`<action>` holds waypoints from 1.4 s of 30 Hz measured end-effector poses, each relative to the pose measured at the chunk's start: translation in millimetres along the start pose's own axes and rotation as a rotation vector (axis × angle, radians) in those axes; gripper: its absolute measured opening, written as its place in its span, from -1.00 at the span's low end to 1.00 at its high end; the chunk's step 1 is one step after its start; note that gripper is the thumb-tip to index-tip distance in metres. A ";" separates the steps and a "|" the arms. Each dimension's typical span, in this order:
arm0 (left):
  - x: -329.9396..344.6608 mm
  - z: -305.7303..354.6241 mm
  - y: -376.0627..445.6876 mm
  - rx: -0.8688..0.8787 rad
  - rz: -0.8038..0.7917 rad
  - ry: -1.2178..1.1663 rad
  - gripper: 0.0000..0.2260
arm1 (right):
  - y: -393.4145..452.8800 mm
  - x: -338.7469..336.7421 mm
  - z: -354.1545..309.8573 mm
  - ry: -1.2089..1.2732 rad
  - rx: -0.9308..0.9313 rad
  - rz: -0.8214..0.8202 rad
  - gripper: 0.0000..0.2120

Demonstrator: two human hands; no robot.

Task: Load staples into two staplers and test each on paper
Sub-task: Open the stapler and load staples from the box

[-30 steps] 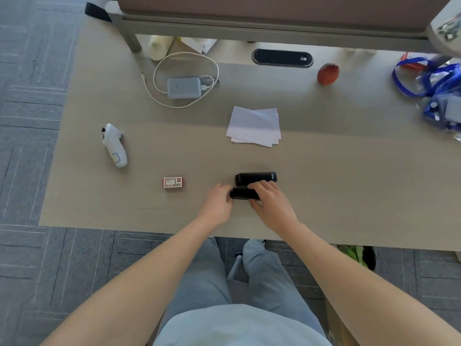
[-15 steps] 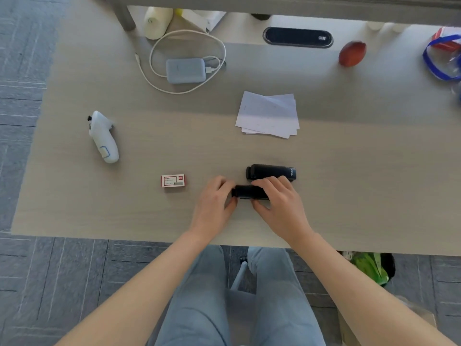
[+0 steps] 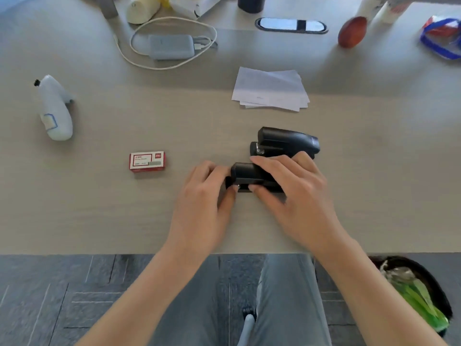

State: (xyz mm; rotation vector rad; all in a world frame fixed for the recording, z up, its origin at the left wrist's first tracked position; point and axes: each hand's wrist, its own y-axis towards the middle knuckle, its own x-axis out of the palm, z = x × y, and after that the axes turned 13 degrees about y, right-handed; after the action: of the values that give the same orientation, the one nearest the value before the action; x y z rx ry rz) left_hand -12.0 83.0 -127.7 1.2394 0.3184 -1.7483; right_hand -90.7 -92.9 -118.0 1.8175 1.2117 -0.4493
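Two black staplers lie side by side near the table's front middle. The near stapler [image 3: 245, 176] is held from both ends: my left hand [image 3: 204, 196] grips its left end, and my right hand [image 3: 294, 191] covers its right part with fingers over the top. The far stapler [image 3: 287, 142] lies just behind it, untouched. A small red and white staple box [image 3: 147, 161] sits closed to the left of my left hand. A loose stack of white paper [image 3: 270, 89] lies farther back, behind the staplers.
A white handheld controller [image 3: 56, 109] lies at the far left. At the back are a grey power pack with a looped white cable [image 3: 171, 46], a cable grommet [image 3: 290, 24], a reddish-brown ball [image 3: 352, 32] and a blue-strapped bag [image 3: 441, 38]. A bin with green contents [image 3: 416, 293] stands below the table edge.
The camera has dipped and come closer to the table. Both hands stay on the near stapler, with my left hand closing further around its left end.
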 end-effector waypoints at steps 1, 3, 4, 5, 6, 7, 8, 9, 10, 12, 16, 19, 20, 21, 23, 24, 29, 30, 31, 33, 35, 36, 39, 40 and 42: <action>1.0 -2.1 -3.3 0.013 0.018 0.015 -0.91 | -3.8 3.9 -1.0 -0.012 -0.010 0.019 -0.63; 3.9 -6.5 -9.7 0.035 0.061 0.071 -0.91 | -11.9 12.7 -4.3 -0.030 -0.014 0.067 -0.62; 4.6 -8.0 -12.2 0.036 0.079 0.092 -0.90 | -15.5 16.2 -6.5 -0.036 -0.011 0.093 -0.61; 4.8 -8.5 -14.4 0.034 0.092 0.100 -0.89 | -17.9 19.1 -8.5 -0.041 -0.007 0.114 -0.61; 4.9 -8.2 -16.1 0.037 0.106 0.104 -0.88 | -19.4 20.9 -9.8 -0.046 0.001 0.122 -0.60; 4.8 -7.2 -17.5 0.041 0.117 0.109 -0.86 | -20.0 21.6 -10.9 -0.048 0.013 0.118 -0.59; 4.6 -6.3 -18.5 0.042 0.127 0.113 -0.85 | -20.0 21.6 -12.1 -0.051 0.027 0.112 -0.58; 3.6 -5.4 -18.5 0.037 0.136 0.113 -0.84 | -18.9 21.0 -13.5 -0.056 0.036 0.106 -0.57; 2.8 -4.5 -18.6 0.030 0.141 0.109 -0.83 | -18.2 20.3 -15.2 -0.064 0.043 0.096 -0.58; 0.0 -2.9 -19.8 0.019 0.138 0.097 -0.82 | -17.7 18.0 -19.9 -0.079 0.054 0.066 -0.60; -2.3 -3.5 -20.9 0.029 0.118 0.097 -0.82 | -18.1 15.4 -25.5 -0.124 0.032 0.047 -0.65; -0.9 -4.7 -19.7 0.023 0.111 0.116 -0.82 | -18.5 16.0 -26.1 -0.145 0.021 0.042 -0.65; -0.5 -4.6 -19.4 0.018 0.111 0.117 -0.83 | -18.9 16.7 -25.8 -0.149 0.015 0.043 -0.65; -0.7 -4.4 -18.9 0.014 0.112 0.118 -0.83 | -18.8 17.2 -25.2 -0.150 0.010 0.048 -0.65; -0.4 -3.9 -19.2 0.007 0.112 0.114 -0.86 | -18.8 16.6 -24.3 -0.118 0.016 0.082 -0.64; -0.4 -4.1 -19.1 0.001 0.112 0.110 -0.86 | -18.0 16.1 -24.2 -0.085 0.030 0.110 -0.64; -1.3 -4.2 -18.5 -0.029 0.096 0.099 -0.84 | -16.6 15.7 -20.7 0.123 0.142 0.240 -0.69; -1.6 -3.7 -18.4 -0.032 0.095 0.100 -0.83 | -17.3 15.1 -21.0 0.195 0.179 0.278 -0.69; -1.9 -3.0 -18.3 -0.033 0.095 0.102 -0.84 | -18.2 14.0 -21.6 0.267 0.215 0.317 -0.71; -2.2 -2.5 -18.0 -0.037 0.094 0.102 -0.85 | -20.9 11.2 -24.4 0.386 0.285 0.397 -0.75; -2.2 -2.2 -17.7 -0.045 0.089 0.096 -0.85 | -23.8 6.5 -25.9 0.498 0.364 0.468 -0.80; -2.2 -2.0 -17.4 -0.049 0.086 0.088 -0.85 | -25.0 2.9 -25.3 0.581 0.411 0.498 -0.85; -2.4 -2.5 -17.0 -0.063 0.096 0.069 -0.85 | -27.1 -9.6 -22.8 0.945 0.638 0.585 -0.83; -2.3 -2.4 -17.2 -0.067 0.099 0.071 -0.85 | -28.1 -14.3 -21.8 1.067 0.736 0.598 -0.81; -1.7 -2.1 -17.9 -0.065 0.102 0.077 -0.84 | -29.4 -22.5 -18.6 1.120 0.900 0.548 -0.70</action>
State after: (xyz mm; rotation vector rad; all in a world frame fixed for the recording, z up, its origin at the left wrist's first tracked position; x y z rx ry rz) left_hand -24.9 94.8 -132.4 1.2563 0.3481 -1.5952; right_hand -129.8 -86.2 -106.0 3.2771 1.1380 0.5404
